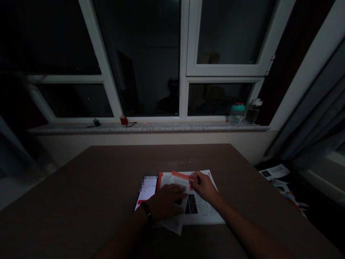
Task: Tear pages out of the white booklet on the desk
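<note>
A loose printed sheet (pixel 180 175) with an orange top edge lies tilted over a printed magazine or booklet (pixel 211 212) on the table. Flat on the sheet, with fingers stretched out, rests my left hand (pixel 168 201), a dark band around its wrist. My right hand (pixel 201 185) is closed in a pinch at the right end of the sheet's orange edge. Its fingertips partly cover the paper there, and the exact grip is hard to see in the dim light. A lit phone (pixel 147 190) lies beside the booklet's left edge, close to my left hand.
The brown table (pixel 107 169) has a few tiny white scraps (pixel 191 160) beyond the booklet. A granite windowsill (pixel 167 126) bears a teal-lidded bottle (pixel 236 113), a clear bottle (pixel 252 111), a red item (pixel 124 120) and a small dark bottle (pixel 96 122). Papers (pixel 276 172) lie low at right.
</note>
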The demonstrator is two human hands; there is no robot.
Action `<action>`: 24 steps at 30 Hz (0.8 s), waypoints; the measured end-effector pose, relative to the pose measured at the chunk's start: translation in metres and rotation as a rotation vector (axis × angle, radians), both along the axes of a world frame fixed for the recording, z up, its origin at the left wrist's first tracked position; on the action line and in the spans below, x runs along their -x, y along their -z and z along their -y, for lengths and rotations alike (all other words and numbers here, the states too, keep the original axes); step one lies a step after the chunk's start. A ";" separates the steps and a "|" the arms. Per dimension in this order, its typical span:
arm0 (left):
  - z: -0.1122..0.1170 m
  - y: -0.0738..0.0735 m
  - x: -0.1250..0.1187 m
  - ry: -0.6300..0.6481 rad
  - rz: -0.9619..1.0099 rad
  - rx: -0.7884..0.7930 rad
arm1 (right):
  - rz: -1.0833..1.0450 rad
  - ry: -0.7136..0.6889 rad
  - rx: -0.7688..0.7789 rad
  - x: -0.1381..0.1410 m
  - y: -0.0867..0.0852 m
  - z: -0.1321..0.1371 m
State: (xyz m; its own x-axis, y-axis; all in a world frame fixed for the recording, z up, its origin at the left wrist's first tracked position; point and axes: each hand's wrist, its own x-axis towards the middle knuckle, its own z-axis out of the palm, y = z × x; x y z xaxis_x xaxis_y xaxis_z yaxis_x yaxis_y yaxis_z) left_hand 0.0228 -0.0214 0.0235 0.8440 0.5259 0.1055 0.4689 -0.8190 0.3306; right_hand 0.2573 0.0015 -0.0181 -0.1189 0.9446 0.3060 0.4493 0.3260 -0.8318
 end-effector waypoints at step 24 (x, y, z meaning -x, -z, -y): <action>-0.005 0.000 -0.001 0.041 -0.004 0.018 | 0.158 -0.264 -0.068 0.002 0.002 0.006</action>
State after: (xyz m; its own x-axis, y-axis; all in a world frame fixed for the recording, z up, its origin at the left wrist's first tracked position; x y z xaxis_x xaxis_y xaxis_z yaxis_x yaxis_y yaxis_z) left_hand 0.0239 -0.0163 0.0234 0.8651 0.4930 0.0930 0.4369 -0.8314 0.3434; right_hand 0.2549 -0.0045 -0.0203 -0.4080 0.8530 0.3254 0.4639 0.5007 -0.7309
